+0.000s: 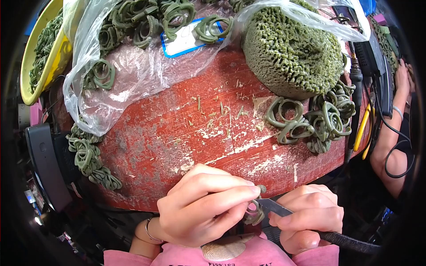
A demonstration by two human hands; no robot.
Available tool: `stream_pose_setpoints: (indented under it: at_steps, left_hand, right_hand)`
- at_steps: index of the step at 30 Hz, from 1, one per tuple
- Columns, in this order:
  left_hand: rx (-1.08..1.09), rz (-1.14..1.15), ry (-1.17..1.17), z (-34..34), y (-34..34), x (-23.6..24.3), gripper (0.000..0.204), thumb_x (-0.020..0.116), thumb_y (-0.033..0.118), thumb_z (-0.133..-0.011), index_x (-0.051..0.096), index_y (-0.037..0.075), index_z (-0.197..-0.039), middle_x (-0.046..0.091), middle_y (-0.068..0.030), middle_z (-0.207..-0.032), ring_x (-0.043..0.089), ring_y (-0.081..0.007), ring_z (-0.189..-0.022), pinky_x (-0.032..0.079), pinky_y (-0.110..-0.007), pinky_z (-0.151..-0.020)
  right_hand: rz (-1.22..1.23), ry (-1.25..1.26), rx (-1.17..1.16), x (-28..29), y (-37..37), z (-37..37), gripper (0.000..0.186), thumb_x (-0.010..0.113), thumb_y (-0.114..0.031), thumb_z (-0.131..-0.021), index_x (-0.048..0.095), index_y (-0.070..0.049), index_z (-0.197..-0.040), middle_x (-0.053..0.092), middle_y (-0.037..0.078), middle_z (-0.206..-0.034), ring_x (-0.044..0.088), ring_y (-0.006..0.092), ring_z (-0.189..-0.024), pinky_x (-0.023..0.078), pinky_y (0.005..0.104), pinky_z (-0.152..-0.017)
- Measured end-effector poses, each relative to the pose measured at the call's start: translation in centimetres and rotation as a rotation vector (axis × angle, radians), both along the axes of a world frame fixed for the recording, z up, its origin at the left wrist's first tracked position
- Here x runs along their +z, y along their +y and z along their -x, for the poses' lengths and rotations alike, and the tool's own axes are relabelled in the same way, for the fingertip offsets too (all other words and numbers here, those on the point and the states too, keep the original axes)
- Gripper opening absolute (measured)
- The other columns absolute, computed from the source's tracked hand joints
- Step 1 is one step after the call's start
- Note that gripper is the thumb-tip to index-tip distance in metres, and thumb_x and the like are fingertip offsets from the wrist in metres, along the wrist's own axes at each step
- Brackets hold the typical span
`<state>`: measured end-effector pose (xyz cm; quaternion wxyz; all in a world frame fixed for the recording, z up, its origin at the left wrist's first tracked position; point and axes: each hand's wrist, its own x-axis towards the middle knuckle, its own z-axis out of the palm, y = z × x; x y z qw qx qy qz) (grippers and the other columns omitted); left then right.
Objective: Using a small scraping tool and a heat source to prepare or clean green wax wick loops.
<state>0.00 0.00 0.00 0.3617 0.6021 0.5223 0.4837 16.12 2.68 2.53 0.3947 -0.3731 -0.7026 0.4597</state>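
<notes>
Close to my body, at the table's near edge, my left hand (204, 206) pinches a small green ring (254, 216), partly hidden behind the fingers. A craft knife (274, 207) with an angled grey blade and a black ribbed handle is gripped in my right hand (313, 215). The blade's tip meets the ring beside my left fingertips. Beyond the right hand lies a pile of linked green rings (328, 117), waxy in look. Another cluster of green rings (88, 155) lies at the table's left edge.
Green shavings dot the worn red table (177, 128). A porous green block (293, 53) stands at the far right. Clear plastic (133, 71) bears more rings and a blue-edged card (186, 37). Left is a yellow basin (57, 66); right, yellow-handled pliers (363, 128) and another person's arm (390, 137).
</notes>
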Motion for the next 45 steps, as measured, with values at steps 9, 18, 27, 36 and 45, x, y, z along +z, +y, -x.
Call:
stream_pose_setpoints:
  at_steps: [9,18,27,36,45]
  left_hand:
    - [-0.062,-0.080,0.116,-3.5,0.4,-0.1,0.021,0.065,-0.006,-0.063,0.065,0.004,-0.082,0.062,-0.0083,-0.076,0.058,-0.0183,-0.064,0.046,-0.026,-0.056]
    - [-0.030,-0.030,-0.031,-1.2,-0.7,0.4,0.020,0.062,-0.007,-0.063,0.064,0.002,-0.080,0.062,-0.0094,-0.075,0.058,-0.0188,-0.064,0.047,-0.026,-0.057]
    - [-0.036,-0.055,0.013,-0.5,0.2,-0.3,0.019,0.063,-0.005,-0.064,0.064,0.002,-0.081,0.062,-0.0095,-0.076,0.058,-0.0187,-0.064,0.046,-0.026,-0.056]
    - [-0.013,-0.026,0.029,-0.8,0.2,-0.1,0.021,0.064,-0.006,-0.063,0.064,0.004,-0.082,0.061,-0.0083,-0.075,0.058,-0.0184,-0.064,0.045,-0.025,-0.057]
    - [-0.002,-0.050,0.072,-0.8,0.0,-0.3,0.023,0.064,-0.006,-0.062,0.064,0.005,-0.082,0.061,-0.0071,-0.076,0.057,-0.0178,-0.063,0.045,-0.025,-0.056]
  right_hand:
    - [-0.171,0.061,-0.110,-1.2,0.1,-2.7,0.033,0.040,-0.038,-0.091,0.047,-0.007,-0.080,0.051,0.002,-0.055,0.056,0.0136,-0.043,0.046,0.0220,-0.038]
    - [-0.179,0.009,-0.132,-0.1,-1.2,-0.8,0.037,0.031,-0.041,-0.092,0.042,-0.007,-0.080,0.050,0.001,-0.053,0.053,0.0111,-0.039,0.043,0.0191,-0.035]
    - [-0.168,0.046,-0.076,-1.3,0.1,0.1,0.039,0.031,-0.041,-0.092,0.043,-0.006,-0.080,0.050,0.002,-0.052,0.054,0.0119,-0.039,0.043,0.0192,-0.034]
    - [-0.198,0.073,-0.157,-1.3,0.0,-0.2,0.039,0.034,-0.040,-0.092,0.047,-0.006,-0.079,0.050,0.001,-0.053,0.053,0.0125,-0.039,0.043,0.0210,-0.035]
    - [-0.131,0.017,-0.116,-0.7,-0.2,-0.2,0.037,0.040,-0.039,-0.091,0.049,-0.007,-0.076,0.053,0.002,-0.055,0.057,0.0130,-0.043,0.045,0.0217,-0.038]
